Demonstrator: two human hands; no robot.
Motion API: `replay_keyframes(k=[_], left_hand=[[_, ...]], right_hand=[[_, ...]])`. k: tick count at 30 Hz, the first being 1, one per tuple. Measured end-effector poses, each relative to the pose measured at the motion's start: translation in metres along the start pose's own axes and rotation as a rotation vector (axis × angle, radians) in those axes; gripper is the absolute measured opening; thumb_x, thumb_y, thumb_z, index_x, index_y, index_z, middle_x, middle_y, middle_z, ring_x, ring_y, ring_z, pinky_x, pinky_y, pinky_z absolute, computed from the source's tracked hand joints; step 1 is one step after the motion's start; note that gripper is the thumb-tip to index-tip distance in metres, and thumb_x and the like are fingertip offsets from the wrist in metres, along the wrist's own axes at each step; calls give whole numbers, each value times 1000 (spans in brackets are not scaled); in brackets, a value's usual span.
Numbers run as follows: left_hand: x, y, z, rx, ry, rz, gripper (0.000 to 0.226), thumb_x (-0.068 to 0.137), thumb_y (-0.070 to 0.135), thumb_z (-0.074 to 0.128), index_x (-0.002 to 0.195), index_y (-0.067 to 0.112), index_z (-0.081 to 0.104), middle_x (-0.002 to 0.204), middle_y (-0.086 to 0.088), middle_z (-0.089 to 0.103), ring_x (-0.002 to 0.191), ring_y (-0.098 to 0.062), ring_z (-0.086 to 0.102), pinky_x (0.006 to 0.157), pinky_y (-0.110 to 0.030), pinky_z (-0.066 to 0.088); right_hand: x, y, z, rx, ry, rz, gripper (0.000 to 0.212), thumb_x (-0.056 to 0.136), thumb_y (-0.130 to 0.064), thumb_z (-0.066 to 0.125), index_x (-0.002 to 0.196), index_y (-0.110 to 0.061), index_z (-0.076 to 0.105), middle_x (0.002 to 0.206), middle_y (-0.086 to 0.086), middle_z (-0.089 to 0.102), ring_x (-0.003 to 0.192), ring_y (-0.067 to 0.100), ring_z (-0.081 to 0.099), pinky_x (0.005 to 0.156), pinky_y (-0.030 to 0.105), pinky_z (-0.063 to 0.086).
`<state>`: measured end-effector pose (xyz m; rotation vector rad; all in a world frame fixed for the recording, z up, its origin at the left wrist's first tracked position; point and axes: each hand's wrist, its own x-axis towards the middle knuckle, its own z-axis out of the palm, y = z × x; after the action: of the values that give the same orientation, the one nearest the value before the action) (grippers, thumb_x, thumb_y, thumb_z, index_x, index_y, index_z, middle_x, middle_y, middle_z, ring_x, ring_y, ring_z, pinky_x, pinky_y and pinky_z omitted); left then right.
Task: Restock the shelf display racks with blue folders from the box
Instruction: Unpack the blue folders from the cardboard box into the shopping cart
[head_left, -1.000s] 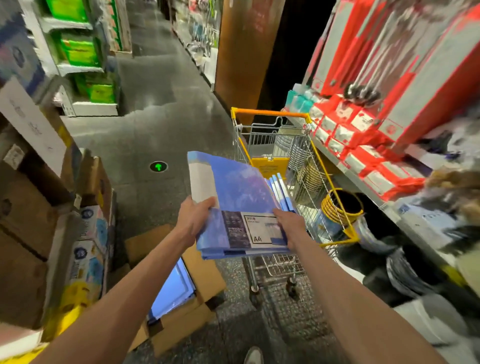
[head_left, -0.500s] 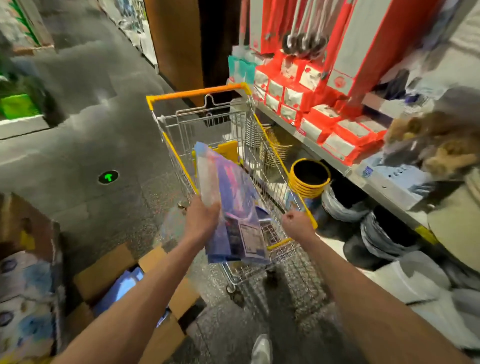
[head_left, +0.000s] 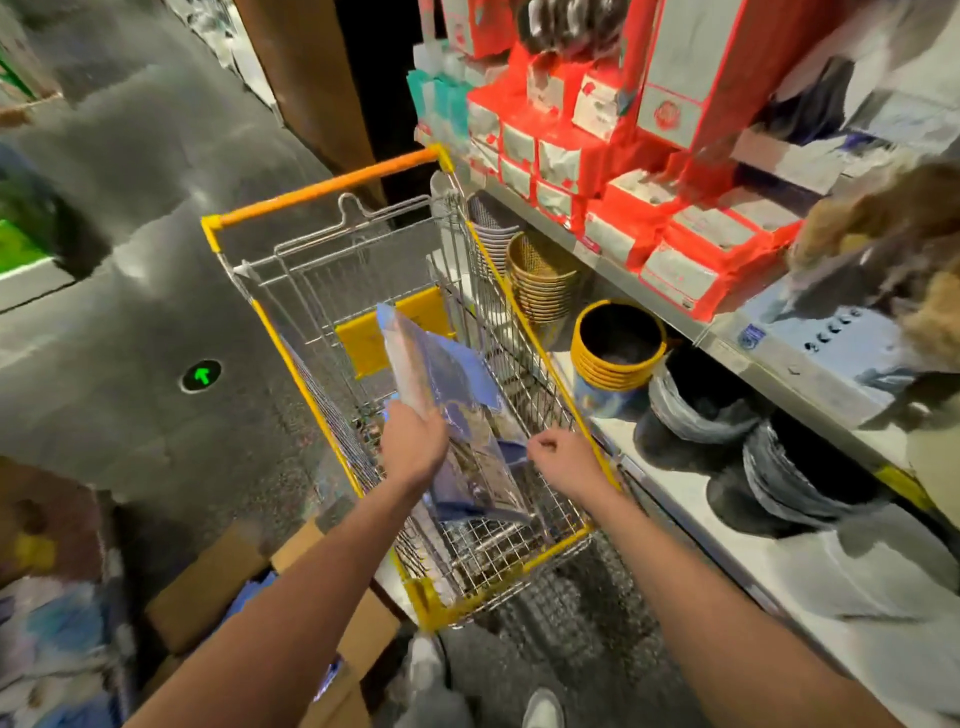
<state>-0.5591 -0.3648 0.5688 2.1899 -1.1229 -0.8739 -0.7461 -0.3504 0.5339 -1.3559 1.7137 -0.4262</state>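
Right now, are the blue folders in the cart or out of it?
Partly in: the left hand grips the blue folders tilted, lower end below the cart rim.

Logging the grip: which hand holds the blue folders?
The left hand grips the blue folders over the cart; the right hand is curled beside them, apparently holding nothing.

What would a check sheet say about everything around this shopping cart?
Surface: dark speckled floor, round green arrow marker.
Job's things: glossy blue plastic folders tilted inside yellow-rimmed wire shopping cart; open brown cardboard box on the floor.
Clutter: stacked yellow-rimmed buckets below the shelf.
Hands: left hand grips the folders; right hand curled beside them, contact unclear.
Cables: nothing seen.
Surroundings: grey metal shelf with red-and-white packs.
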Motion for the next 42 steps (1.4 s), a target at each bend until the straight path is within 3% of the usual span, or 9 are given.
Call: replay_keyframes(k=[6, 10, 16, 22, 26, 30, 35, 39, 42], left_hand=[[72, 22, 41, 52, -46, -68, 40, 103, 13, 46, 136, -9, 38, 126, -22, 59, 94, -29, 55, 64, -24, 37], [132, 21, 69, 77, -92, -54, 49, 104, 18, 46, 140, -13, 32, 123, -26, 62, 114, -42, 60, 80, -38, 40], [203, 13, 108, 82, -146, -75, 60, 102, 18, 47, 147, -14, 21, 114, -26, 67, 109, -44, 63, 90, -45, 46], [230, 11, 142, -17, -220, -142, 66, 106, 22, 43, 151, -13, 8, 102, -20, 66, 93, -34, 61, 69, -30, 34], [247, 13, 158, -13, -307, -175, 75, 105, 21, 44, 153, -11, -4, 123, -27, 62, 106, -39, 62, 75, -32, 34], [258, 10, 158, 40, -381, -175, 69, 97, 20, 56, 149, -4, 17, 134, -19, 53, 115, -38, 59, 88, -39, 44], [266, -3, 137, 19, -416, -6, 41, 97, 17, 58, 130, 4, 37, 86, 4, 51, 86, -26, 61, 68, -31, 38], [266, -16, 112, 52, -440, 136, 44, 101, 26, 52, 138, 6, 37, 121, -11, 61, 97, -29, 63, 82, -37, 49], [258, -22, 87, 33, -408, 175, 45, 102, 28, 53, 140, 7, 40, 127, -11, 62, 100, -28, 61, 85, -35, 46]], right_hand=[[54, -11, 3, 77, -3, 104, 25, 102, -35, 48, 90, -20, 63, 82, -1, 66, 60, 10, 49, 55, 23, 40], [97, -24, 19, 142, 36, 189, 49, 101, -47, 44, 99, -4, 67, 98, 16, 72, 87, 33, 67, 80, 47, 54], [148, -29, 40, 135, 78, 352, 59, 97, -55, 42, 96, -1, 66, 95, 21, 71, 88, 41, 67, 85, 55, 53], [164, -35, 40, 96, 74, 435, 42, 104, -38, 43, 105, -4, 67, 102, 18, 71, 89, 30, 68, 81, 43, 55], [174, -34, 42, 88, 88, 461, 39, 104, -47, 41, 100, -19, 68, 97, 5, 71, 87, 23, 67, 83, 43, 57], [180, -39, 44, 79, 75, 459, 41, 104, -46, 41, 98, -15, 67, 97, 6, 71, 90, 27, 67, 81, 43, 54], [181, -48, 50, 61, 38, 429, 43, 105, -43, 39, 102, -8, 65, 94, 7, 67, 81, 20, 61, 74, 37, 49], [179, -54, 56, 41, 55, 389, 45, 106, -34, 40, 85, -1, 63, 80, 9, 62, 70, 20, 53, 63, 31, 41], [174, -57, 61, 11, 33, 323, 41, 105, -33, 42, 100, -1, 67, 96, 18, 70, 83, 27, 61, 76, 38, 50]])
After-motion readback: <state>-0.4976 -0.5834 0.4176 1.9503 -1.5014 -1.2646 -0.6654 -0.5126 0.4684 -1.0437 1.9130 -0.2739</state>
